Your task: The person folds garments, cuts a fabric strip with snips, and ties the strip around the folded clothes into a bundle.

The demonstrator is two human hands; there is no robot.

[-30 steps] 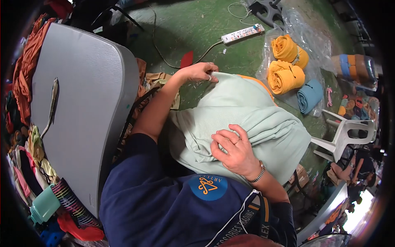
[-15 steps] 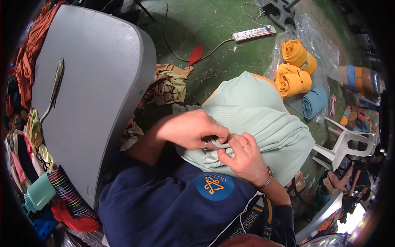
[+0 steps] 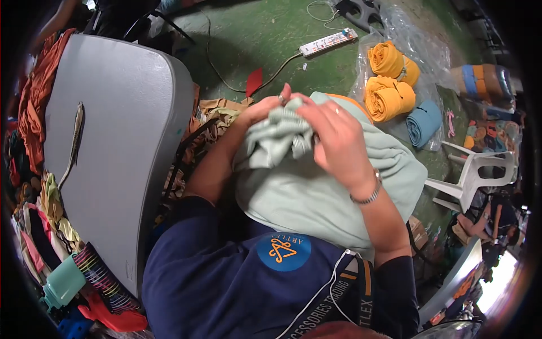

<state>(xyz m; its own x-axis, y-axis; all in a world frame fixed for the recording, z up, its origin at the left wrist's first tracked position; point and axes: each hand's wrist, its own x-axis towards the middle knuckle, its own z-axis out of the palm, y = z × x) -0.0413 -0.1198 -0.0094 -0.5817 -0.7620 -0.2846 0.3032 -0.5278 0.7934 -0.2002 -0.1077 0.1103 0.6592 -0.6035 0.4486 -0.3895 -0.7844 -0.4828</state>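
Observation:
A large pale green ribbed cloth [image 3: 305, 206] lies over my lap, with an orange cloth edge [image 3: 353, 103] showing beyond it. Both hands hold a bunched part of the green cloth raised above the rest. My left hand [image 3: 264, 108] grips the bunch from its far left side, thumb up and most fingers hidden by folds. From the right, my right hand [image 3: 341, 138] pinches the same gathered part; it wears a ring, and a metal watch [image 3: 370, 192] circles the wrist.
A grey table [image 3: 113, 113] stands at left, bearing a narrow strip [image 3: 74, 141]. Clothes and a teal container [image 3: 63, 281] crowd its left side. Ahead on the floor lie a power strip [image 3: 328, 43], yellow rolls [image 3: 389, 99] and a blue roll [image 3: 423, 123]. A white chair [image 3: 471, 175] stands right.
Both hands have moved up and away from my body, lifting and bunching the cloth's near edge, which they were pinching low before. The view has shifted slightly.

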